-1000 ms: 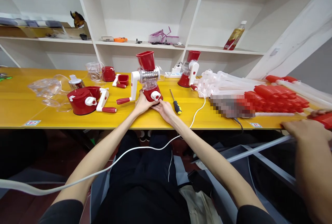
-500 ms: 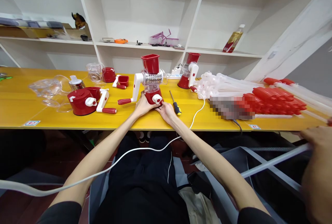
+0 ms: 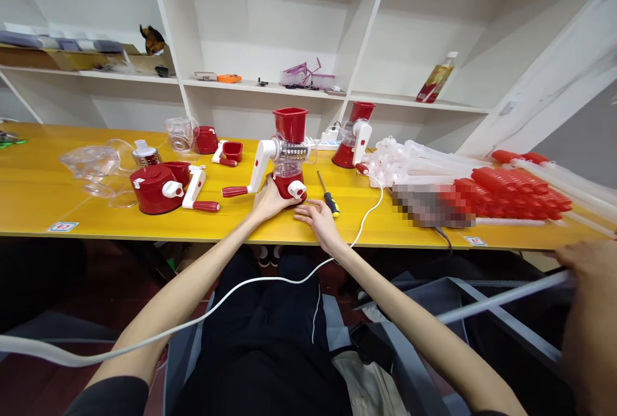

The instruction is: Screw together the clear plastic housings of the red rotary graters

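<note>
A red and white rotary grater (image 3: pixel 292 152) with a clear body, a metal drum and a side crank stands upright in front of me on the yellow table. My left hand (image 3: pixel 270 200) is closed around the left side of its red base, its thumb along the front near the white knob (image 3: pixel 295 189). Just to the right, my right hand (image 3: pixel 319 220) is off the grater, fingers apart and holding nothing. Beside that hand lies a screwdriver (image 3: pixel 329 198) with a black and yellow handle.
Left on the yellow table (image 3: pixel 250 226) sit a red grater base (image 3: pixel 154 189) and clear plastic parts (image 3: pixel 96 168). Another grater (image 3: pixel 354 136) stands behind right. Clear tubes (image 3: pixel 419 162) and red plastic pieces (image 3: pixel 515 191) are piled right. A cable (image 3: pixel 369 210) crosses the edge. Another person's hand (image 3: pixel 590 262) shows far right.
My right hand has let go of the grater base and drawn slightly right, its fingers opening. My left hand stays on the base. The view has shifted a little.
</note>
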Action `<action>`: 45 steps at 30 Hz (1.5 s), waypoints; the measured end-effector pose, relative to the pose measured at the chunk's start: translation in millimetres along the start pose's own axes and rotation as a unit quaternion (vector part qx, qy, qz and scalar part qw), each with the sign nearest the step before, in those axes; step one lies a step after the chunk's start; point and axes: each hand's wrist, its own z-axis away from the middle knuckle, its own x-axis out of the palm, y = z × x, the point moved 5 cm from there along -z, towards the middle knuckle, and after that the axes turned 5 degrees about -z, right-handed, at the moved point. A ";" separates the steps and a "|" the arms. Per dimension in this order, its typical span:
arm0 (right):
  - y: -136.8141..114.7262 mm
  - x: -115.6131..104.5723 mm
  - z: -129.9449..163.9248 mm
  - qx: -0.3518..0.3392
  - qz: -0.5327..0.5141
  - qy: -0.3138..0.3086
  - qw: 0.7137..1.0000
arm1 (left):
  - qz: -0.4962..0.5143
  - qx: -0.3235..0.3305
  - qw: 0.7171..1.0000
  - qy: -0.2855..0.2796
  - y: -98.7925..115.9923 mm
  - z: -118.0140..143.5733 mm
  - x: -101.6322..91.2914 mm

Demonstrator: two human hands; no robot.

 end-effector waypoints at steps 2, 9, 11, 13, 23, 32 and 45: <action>-2.6 -6.5 5.4 -0.055 0.047 0.028 0.997 | -0.009 0.001 1.000 -0.005 0.8 1.7 -0.1; -58.4 -2.5 14.8 -0.249 0.204 0.102 0.941 | -0.019 0.046 0.998 -0.034 7.2 6.4 -0.1; -92.6 9.7 10.4 -0.306 0.238 0.101 0.916 | -0.014 0.055 0.997 -0.043 6.9 6.3 0.7; -128.8 25.1 0.5 -0.347 0.275 0.085 0.893 | -0.011 0.059 0.997 -0.049 5.7 5.5 1.8; -198.3 75.0 -63.1 -0.354 0.393 -0.006 0.849 | -0.003 0.059 0.996 -0.060 1.7 3.3 3.9; -208.2 79.4 -60.5 -0.365 0.392 0.005 0.844 | 0.001 0.060 0.996 -0.063 4.5 5.3 0.7; -255.0 27.9 -46.9 -0.407 0.400 0.158 0.806 | 0.009 0.059 0.996 -0.065 2.4 4.6 2.1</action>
